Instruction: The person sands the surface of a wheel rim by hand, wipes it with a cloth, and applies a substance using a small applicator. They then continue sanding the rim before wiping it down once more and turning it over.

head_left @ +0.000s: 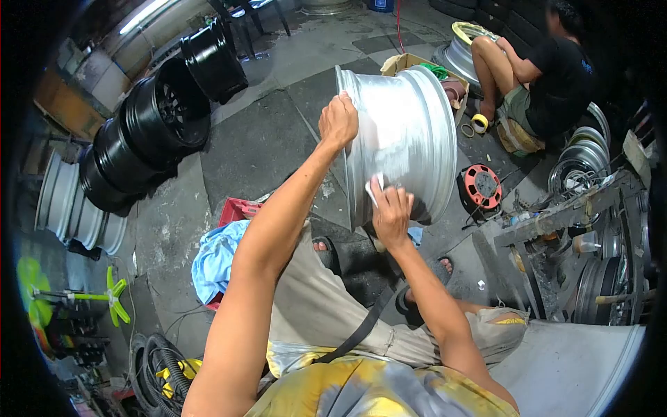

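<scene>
A large silver wheel rim (399, 128) stands upright on its tread in front of me, its barrel facing up toward the camera. My left hand (338, 121) is closed over the rim's left edge near the top. Lower down, my right hand (391, 212) holds a small white cloth or pad (374, 190) against the lower left part of the barrel, the fingers bent around it. Below and to the left, a light blue cloth (219, 260) hangs over a red crate (238, 208).
Black rims (142, 132) and silver rims (73, 201) line the left. A seated person (556, 76) is at the upper right beside another rim (460, 55). A red cable reel (481, 187) lies right of my rim, near a cluttered metal rack (566, 229). Hoses (156, 368) lie lower left.
</scene>
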`<state>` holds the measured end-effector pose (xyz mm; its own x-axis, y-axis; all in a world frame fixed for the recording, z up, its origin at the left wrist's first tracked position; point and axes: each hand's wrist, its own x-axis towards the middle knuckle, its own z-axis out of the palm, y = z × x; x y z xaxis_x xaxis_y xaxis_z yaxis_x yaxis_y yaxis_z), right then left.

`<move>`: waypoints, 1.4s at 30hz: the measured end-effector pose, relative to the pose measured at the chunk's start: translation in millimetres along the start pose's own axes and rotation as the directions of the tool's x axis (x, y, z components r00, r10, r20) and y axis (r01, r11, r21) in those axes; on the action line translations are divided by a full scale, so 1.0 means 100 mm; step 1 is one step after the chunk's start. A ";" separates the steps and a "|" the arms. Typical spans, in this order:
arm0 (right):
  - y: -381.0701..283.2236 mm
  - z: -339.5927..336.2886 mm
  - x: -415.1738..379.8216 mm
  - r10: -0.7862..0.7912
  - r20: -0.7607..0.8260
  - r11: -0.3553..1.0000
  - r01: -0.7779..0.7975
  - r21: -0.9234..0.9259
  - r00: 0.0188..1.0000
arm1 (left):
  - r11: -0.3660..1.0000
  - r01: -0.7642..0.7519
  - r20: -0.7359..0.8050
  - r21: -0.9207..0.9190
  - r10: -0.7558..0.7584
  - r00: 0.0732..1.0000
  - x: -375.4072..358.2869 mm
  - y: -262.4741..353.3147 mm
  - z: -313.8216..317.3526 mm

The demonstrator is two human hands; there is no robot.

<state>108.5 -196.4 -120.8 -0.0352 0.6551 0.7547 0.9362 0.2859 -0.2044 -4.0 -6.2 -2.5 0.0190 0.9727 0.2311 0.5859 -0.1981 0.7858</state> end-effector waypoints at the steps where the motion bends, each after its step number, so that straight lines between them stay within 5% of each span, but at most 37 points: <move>1: -0.01 -0.01 0.13 0.003 -0.001 1.000 -0.003 -0.002 1.000 | 1.000 0.006 -0.006 0.007 -0.006 1.000 0.02 0.00 0.00; 8: 0.14 0.00 -0.27 0.021 -0.003 0.999 -0.021 -0.035 1.000 | 0.999 0.003 -0.037 0.033 -0.002 0.999 0.06 0.04 0.00; 12: 0.00 -0.07 0.32 0.064 -0.033 0.993 -0.067 -0.098 0.997 | 0.999 -0.015 -0.034 0.040 0.016 0.999 0.03 0.02 0.02; 17: 0.11 -0.02 -0.11 0.026 -0.038 0.997 -0.029 -0.073 0.999 | 0.999 -0.005 -0.030 0.047 0.007 1.000 0.02 0.04 -0.01; 23: 0.09 -0.09 0.39 0.098 -0.076 0.990 -0.105 -0.098 0.992 | 0.999 -0.019 -0.029 0.041 0.020 0.999 0.04 0.01 0.01; 27: 0.20 -0.11 -0.15 0.068 -0.041 0.990 -0.073 -0.124 0.997 | 0.998 -0.030 -0.020 0.060 0.031 0.999 0.01 0.02 -0.01; 42: 0.26 -0.17 0.23 0.139 -0.068 0.979 -0.148 -0.143 0.988 | 0.998 0.004 -0.016 0.060 -0.003 1.000 -0.01 0.07 -0.03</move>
<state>137.6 -185.9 -98.2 0.1193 0.6396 0.7594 0.9714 0.0830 -0.2225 -2.6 -9.1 4.4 0.0042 0.9713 0.2379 0.6337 -0.1867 0.7507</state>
